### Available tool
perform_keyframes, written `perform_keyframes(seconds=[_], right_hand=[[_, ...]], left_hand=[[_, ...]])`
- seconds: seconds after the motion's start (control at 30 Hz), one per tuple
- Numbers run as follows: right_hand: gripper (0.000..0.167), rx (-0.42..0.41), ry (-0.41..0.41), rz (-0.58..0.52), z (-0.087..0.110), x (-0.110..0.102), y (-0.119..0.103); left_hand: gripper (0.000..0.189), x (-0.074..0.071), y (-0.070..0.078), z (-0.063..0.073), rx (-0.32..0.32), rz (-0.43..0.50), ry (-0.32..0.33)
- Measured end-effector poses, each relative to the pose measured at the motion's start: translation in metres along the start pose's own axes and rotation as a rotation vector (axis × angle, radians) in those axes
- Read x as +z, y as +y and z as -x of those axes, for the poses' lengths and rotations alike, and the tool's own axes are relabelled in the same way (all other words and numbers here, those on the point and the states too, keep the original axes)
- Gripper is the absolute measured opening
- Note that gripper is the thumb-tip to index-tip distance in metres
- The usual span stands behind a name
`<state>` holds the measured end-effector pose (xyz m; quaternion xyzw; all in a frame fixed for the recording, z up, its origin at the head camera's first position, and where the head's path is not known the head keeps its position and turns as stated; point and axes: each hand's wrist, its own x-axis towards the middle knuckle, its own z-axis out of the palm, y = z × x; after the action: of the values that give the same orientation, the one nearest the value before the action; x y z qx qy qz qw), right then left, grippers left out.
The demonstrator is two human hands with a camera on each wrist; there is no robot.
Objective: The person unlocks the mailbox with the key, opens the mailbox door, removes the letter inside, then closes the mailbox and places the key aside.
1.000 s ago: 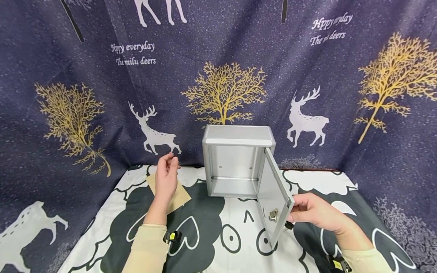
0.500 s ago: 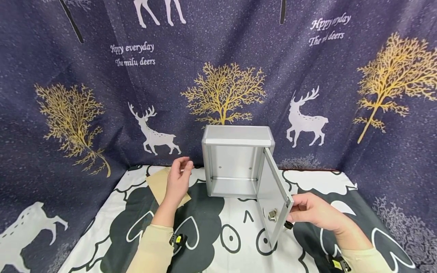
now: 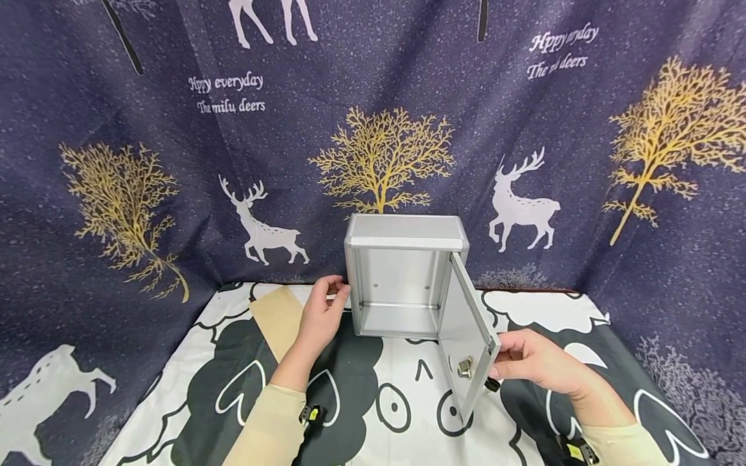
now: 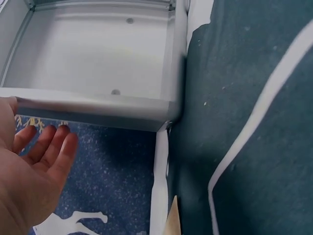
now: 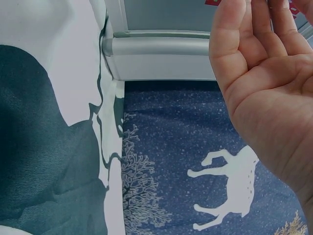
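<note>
A grey metal cabinet stands at the back middle of the table, its bare inside facing me. Its door is swung out on the right, with a lock cam on the inner face and a black-headed key on the outer side. My right hand holds the door's free edge near the key; its fingertips are cut off in the right wrist view. My left hand is beside the cabinet's left wall, thumb at the front edge, fingers loosely bent and apart from the wall.
A flat brown paper envelope or sheet lies on the table left of the cabinet, partly behind my left arm. A black and white patterned cloth covers the table. A dark blue curtain with deer and trees hangs close behind.
My left hand has moved right, from above the brown paper to the cabinet's left side. My right hand and the door have stayed where they were.
</note>
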<state>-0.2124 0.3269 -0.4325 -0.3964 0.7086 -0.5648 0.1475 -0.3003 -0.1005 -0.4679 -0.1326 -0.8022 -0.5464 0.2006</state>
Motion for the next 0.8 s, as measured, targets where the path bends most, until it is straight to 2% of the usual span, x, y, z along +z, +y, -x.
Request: perform_keyframes(seconds=[0.2, 0.53, 0.8], right_hand=[[0.034, -0.003, 0.006, -0.003, 0.0004, 0.0013, -0.0011], [0.033, 0.005, 0.007, 0.007, 0.0005, 0.0009, 0.0000], [0.035, -0.003, 0.005, -0.008, -0.0009, 0.0029, 0.0007]], left_hand=[[0.036, 0.0029, 0.0020, 0.0022, -0.008, -0.005, -0.021], [0.025, 0.0031, 0.0011, 0.0006, 0.028, -0.054, -0.064], [0.021, 0.0025, 0.0025, 0.0017, -0.005, -0.077, -0.056]])
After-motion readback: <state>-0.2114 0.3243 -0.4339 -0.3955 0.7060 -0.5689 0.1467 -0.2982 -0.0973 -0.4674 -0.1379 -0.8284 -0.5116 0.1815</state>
